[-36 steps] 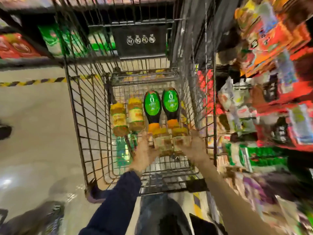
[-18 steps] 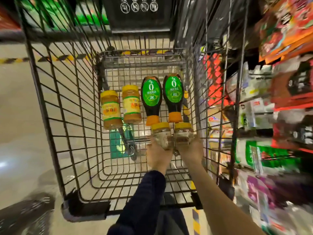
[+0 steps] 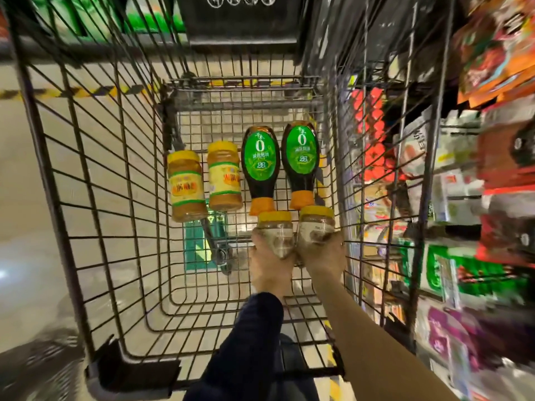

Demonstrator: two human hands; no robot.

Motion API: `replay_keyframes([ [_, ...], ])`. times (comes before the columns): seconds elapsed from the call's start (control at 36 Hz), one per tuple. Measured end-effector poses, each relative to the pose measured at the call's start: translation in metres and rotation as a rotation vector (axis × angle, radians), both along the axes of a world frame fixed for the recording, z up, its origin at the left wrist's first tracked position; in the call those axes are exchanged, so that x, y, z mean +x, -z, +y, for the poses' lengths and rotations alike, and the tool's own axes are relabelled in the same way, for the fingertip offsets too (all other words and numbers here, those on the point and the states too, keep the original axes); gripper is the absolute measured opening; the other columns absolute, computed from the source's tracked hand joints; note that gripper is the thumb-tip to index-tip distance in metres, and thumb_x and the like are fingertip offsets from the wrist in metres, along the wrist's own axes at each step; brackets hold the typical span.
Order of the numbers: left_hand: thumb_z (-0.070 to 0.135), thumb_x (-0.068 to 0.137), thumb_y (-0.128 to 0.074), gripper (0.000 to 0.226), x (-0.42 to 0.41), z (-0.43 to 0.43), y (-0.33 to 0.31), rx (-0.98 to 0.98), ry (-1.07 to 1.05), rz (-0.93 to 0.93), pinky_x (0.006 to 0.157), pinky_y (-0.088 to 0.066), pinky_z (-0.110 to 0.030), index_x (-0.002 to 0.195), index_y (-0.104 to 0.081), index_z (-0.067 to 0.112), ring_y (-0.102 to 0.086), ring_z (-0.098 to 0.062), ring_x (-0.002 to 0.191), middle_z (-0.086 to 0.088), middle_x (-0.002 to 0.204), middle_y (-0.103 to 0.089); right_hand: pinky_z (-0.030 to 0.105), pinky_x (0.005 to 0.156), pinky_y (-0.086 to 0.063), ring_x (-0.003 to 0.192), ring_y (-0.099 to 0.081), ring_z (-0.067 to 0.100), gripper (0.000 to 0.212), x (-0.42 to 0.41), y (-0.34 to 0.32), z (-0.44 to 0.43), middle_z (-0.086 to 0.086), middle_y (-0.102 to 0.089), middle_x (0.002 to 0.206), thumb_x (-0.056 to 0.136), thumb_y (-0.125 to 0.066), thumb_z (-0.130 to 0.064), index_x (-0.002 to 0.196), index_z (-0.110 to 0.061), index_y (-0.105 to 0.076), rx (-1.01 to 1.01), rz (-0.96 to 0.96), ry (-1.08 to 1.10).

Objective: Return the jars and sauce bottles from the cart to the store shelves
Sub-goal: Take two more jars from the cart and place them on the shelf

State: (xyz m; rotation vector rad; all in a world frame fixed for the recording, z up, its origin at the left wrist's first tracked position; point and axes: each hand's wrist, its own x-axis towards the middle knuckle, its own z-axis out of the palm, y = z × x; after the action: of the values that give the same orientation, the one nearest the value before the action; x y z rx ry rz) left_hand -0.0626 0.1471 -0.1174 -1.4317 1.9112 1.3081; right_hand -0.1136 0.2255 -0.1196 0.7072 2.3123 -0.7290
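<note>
Left hand [image 3: 270,263] fingers wrapped round clear jar [image 3: 276,234]; right hand [image 3: 324,256] grips twin jar [image 3: 315,227]. Lids point away, jars side by side. Shelves [image 3: 463,198] lie right; right hand nearer.

- The cart [image 3: 86,198], a dark wire basket, holds every item at its far end.
- Two jars with yellow lids and yellow labels, one [image 3: 186,186] at the left of the cart floor, the other [image 3: 224,176] just beside it, lie on their sides, lids toward the cart's far wall.
- Two dark sauce bottles with green labels and orange caps, one [image 3: 261,169] next to the jars, the other [image 3: 301,162] by the cart's right wall, lie caps nearward.
- Two clear yellow-lidded jars, one [image 3: 276,233] and its neighbour [image 3: 315,227], are held side by side above the cart floor, just near of the bottle caps.
</note>
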Motion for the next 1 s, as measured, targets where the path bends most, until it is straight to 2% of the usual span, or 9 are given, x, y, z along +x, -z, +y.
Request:
replay_keyframes([
  [0.14,0.030,0.073,-0.077,0.082,-0.004,-0.004,-0.004,0.036,0.071,0.000,0.070,-0.041,-0.024,0.134,-0.025,0.020,-0.060,-0.022,0.101,-0.003,0.120,-0.058,0.042,0.091,-0.050,0.107,-0.059,0.031,0.077,-0.002,0.006,-0.002,0.010,-0.061,0.117,0.062,-0.083,-0.030,0.122,-0.014,-0.038,-0.010,-0.045,0.055],
  [0.25,0.028,0.068,-0.081,0.076,-0.005,-0.016,-0.001,0.063,0.120,-0.036,0.067,-0.042,-0.023,0.126,-0.032,0.020,-0.054,-0.014,0.082,0.001,0.109,-0.062,0.036,0.087,-0.049,0.108,-0.059,0.030,0.076,-0.006,0.006,-0.002,0.011,-0.061,0.117,0.061,-0.083,-0.033,0.123,-0.010,-0.046,0.024,-0.095,0.022],
  [0.42,0.032,0.064,-0.079,0.075,0.006,-0.034,0.005,0.072,0.167,-0.034,0.077,-0.048,-0.029,0.122,-0.032,0.025,-0.059,-0.016,0.091,0.007,0.099,-0.059,0.036,0.097,-0.045,0.113,-0.049,0.030,0.089,0.001,0.013,-0.008,0.014,-0.056,0.119,0.050,-0.083,-0.051,0.120,-0.007,-0.051,0.082,-0.143,-0.039],
  [0.5,0.033,0.061,-0.081,0.076,0.012,-0.044,0.005,0.095,0.184,-0.016,0.085,-0.047,-0.029,0.121,-0.034,0.025,-0.057,-0.015,0.093,0.009,0.099,-0.058,0.036,0.096,-0.040,0.116,-0.044,0.030,0.089,0.004,0.013,-0.007,0.015,-0.051,0.123,0.055,-0.083,-0.044,0.125,-0.003,-0.044,0.099,-0.109,-0.064],
  [0.61,0.038,0.041,-0.081,0.085,0.020,-0.053,0.009,0.164,0.102,0.052,0.091,-0.050,-0.042,0.113,-0.036,0.032,-0.063,-0.020,0.096,0.006,0.101,-0.063,0.039,0.087,-0.052,0.102,-0.057,0.028,0.084,0.007,0.012,-0.009,0.011,-0.057,0.113,0.049,-0.085,-0.039,0.118,-0.010,-0.045,0.058,-0.115,-0.032],
  [0.69,0.048,0.033,-0.080,0.093,0.023,-0.058,0.006,0.176,0.082,0.093,0.092,-0.051,-0.042,0.115,-0.039,0.034,-0.064,-0.019,0.098,0.006,0.102,-0.066,0.039,0.081,-0.055,0.094,-0.063,0.027,0.083,0.006,0.010,-0.009,0.008,-0.061,0.107,0.048,-0.086,-0.035,0.116,-0.012,-0.043,0.030,-0.131,-0.016],
  [0.81,0.052,0.035,-0.082,0.090,0.019,-0.063,-0.019,0.165,0.140,0.125,0.094,-0.048,-0.040,0.114,-0.040,0.042,-0.062,-0.015,0.101,0.011,0.103,-0.066,0.035,0.081,-0.051,0.100,-0.061,0.029,0.078,0.003,0.008,-0.005,0.010,-0.058,0.108,0.060,-0.084,-0.021,0.120,-0.008,-0.035,-0.013,-0.135,0.005],
  [0.89,0.038,0.049,-0.088,0.087,0.019,-0.068,-0.037,0.148,0.183,0.144,0.095,-0.047,-0.035,0.123,-0.042,0.035,-0.060,-0.011,0.100,0.013,0.104,-0.064,0.033,0.079,-0.052,0.094,-0.063,0.028,0.076,0.003,0.009,-0.005,0.005,-0.060,0.101,0.055,-0.084,-0.019,0.116,-0.008,-0.040,-0.022,-0.123,-0.005],
  [1.0,0.037,0.043,-0.087,0.087,0.022,-0.076,-0.052,0.162,0.143,0.177,0.094,-0.049,-0.037,0.116,-0.041,0.043,-0.063,-0.012,0.099,0.011,0.103,-0.068,0.031,0.078,-0.049,0.096,-0.060,0.027,0.078,0.001,0.001,-0.003,0.002,-0.054,0.098,0.055,-0.085,-0.022,0.116,-0.007,-0.038,-0.015,-0.139,-0.046],
])
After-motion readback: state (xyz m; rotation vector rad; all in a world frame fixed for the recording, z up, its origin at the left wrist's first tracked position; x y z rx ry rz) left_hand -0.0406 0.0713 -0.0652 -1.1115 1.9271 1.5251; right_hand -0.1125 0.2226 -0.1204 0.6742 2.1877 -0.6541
